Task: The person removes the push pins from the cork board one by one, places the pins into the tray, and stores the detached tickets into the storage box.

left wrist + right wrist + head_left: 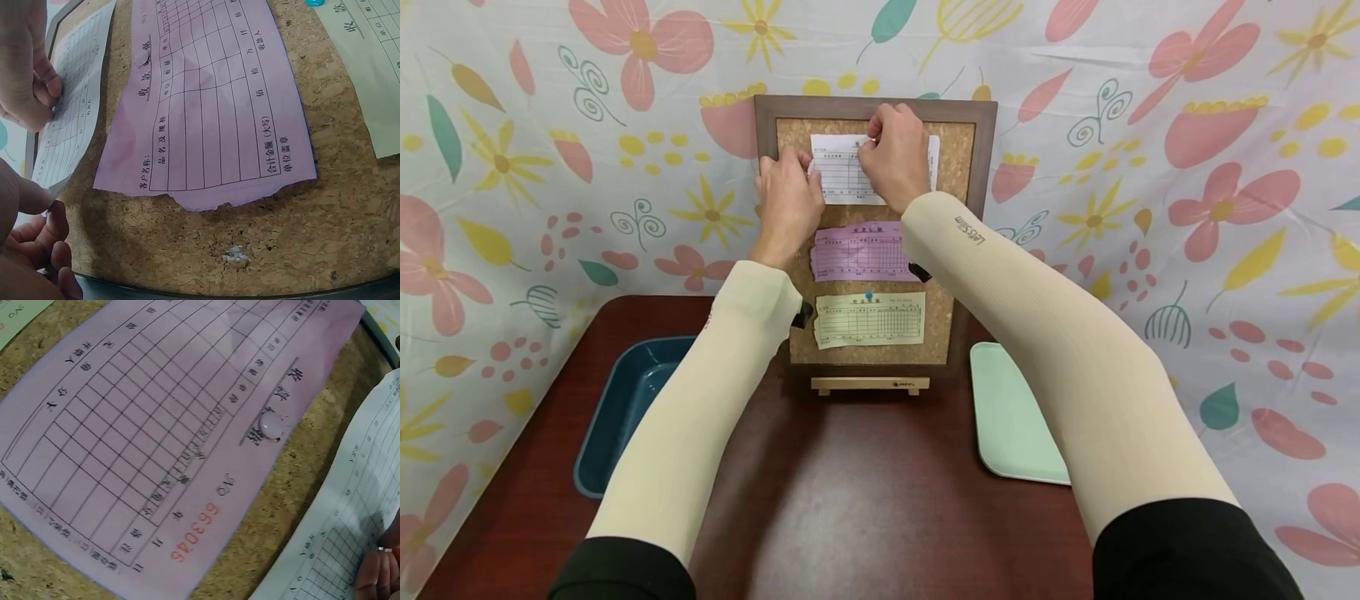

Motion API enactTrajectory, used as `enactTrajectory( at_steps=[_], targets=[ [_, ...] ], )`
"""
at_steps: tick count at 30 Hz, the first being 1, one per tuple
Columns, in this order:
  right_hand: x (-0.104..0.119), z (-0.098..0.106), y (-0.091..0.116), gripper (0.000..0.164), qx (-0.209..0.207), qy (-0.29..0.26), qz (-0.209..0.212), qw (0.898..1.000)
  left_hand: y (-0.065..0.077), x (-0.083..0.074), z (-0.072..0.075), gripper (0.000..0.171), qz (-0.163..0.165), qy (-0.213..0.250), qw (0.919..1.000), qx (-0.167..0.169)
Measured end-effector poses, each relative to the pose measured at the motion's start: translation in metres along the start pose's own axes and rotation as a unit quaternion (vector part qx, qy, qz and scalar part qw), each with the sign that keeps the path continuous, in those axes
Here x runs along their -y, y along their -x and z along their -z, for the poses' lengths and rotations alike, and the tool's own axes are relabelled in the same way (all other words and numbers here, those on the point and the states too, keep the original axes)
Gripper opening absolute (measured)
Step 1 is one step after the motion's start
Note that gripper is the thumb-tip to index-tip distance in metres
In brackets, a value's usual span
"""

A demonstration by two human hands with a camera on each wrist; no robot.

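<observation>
A white receipt slip [837, 177] lies at the top of a framed cork board [957, 158]. My left hand [788, 200] pinches the slip's left edge between thumb and finger; that corner lifts off the cork in the left wrist view. At the slip's upper middle, my right hand [898, 154] pinches a small shiny thing [383, 550], apparently a push pin, mostly hidden by the fingers. Below hangs a pink receipt slip [206, 94] with torn edges, held by a pale push pin [271, 425]. Lowest is a yellow-green slip [870, 321] under a blue push pin [868, 296].
The board leans on a small wooden stand [870, 384] on a dark red-brown table [850, 500]. A deep blue tray [597, 442] is at the left, partly behind my left forearm. A pale green tray [1015, 425] lies at the right. Flower-patterned cloth [1090, 167] hangs behind.
</observation>
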State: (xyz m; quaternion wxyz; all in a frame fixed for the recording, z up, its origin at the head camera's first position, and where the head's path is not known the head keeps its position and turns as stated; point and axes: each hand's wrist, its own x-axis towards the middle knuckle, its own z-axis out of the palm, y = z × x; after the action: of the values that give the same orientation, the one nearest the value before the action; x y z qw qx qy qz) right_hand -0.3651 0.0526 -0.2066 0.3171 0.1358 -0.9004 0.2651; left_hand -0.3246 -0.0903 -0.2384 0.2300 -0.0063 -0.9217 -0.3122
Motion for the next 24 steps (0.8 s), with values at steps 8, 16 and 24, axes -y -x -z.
enactTrajectory(
  at_steps=[8, 16, 24],
  targets=[
    [-0.008, -0.001, 0.002, 0.003, -0.011, -0.029, 0.019, 0.999, -0.001, -0.001, -0.001, 0.024, 0.006, 0.0, 1.0, 0.007],
    [-0.018, -0.002, 0.007, 0.005, -0.019, -0.059, 0.056, 0.997, -0.003, -0.001, -0.002, 0.023, 0.02, 0.007, 0.9998, 0.007],
    [-0.024, -0.001, 0.012, 0.005, -0.034, -0.063, 0.095, 0.993, -0.003, 0.002, 0.0, 0.021, 0.028, 0.021, 0.9994, -0.008]
  ],
)
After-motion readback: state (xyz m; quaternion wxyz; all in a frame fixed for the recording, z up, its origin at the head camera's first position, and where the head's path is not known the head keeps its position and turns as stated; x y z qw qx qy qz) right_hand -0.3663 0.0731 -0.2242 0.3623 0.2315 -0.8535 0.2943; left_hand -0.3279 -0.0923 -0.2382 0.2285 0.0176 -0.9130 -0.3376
